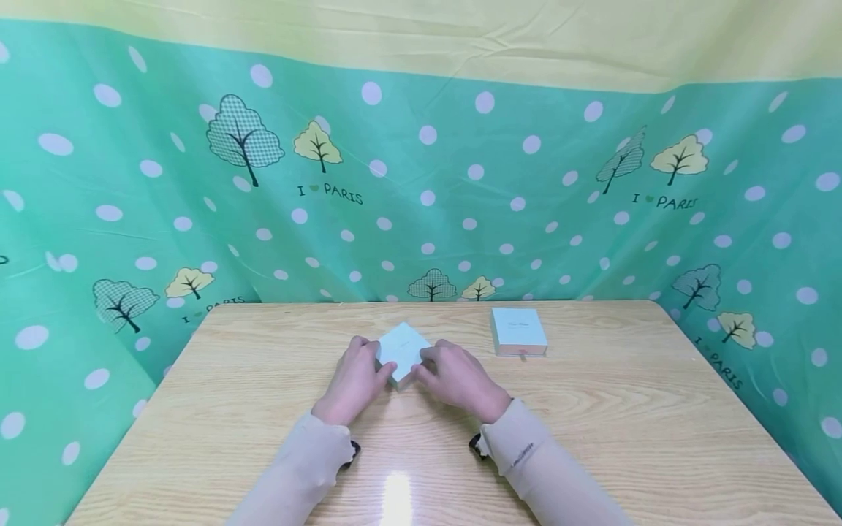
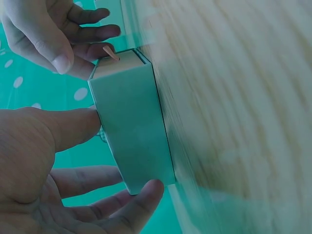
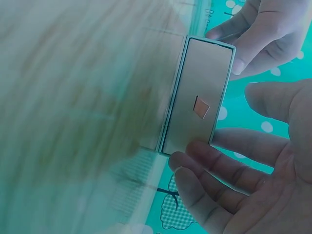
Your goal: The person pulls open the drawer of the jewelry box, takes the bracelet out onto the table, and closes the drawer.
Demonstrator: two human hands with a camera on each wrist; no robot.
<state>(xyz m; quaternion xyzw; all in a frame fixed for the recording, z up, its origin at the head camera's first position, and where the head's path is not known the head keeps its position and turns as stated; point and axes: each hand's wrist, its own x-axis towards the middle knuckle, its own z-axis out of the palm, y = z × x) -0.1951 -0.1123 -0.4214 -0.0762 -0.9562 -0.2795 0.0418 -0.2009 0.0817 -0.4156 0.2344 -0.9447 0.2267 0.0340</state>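
A small pale-blue drawer box [image 1: 403, 349] lies turned cornerwise on the table between both hands. Its sleeve has faint print on top, and a pinkish ribbon tab [image 3: 201, 107] sticks out of the pale drawer end. My left hand [image 1: 355, 376] grips the box at its left side, with thumb and fingers on different sides in the left wrist view. At the right side, my right hand [image 1: 458, 374] touches the drawer end with its fingertips [image 3: 197, 148]. Its thumb [image 3: 265, 100] stands apart from the box in the right wrist view.
A second pale-blue box [image 1: 518, 329] with a pinkish front and a ribbon tab stands at the back right of the wooden table [image 1: 592, 438]. Behind the table hangs a green dotted curtain [image 1: 421, 161] with printed trees. Dark bands show at both cuffs.
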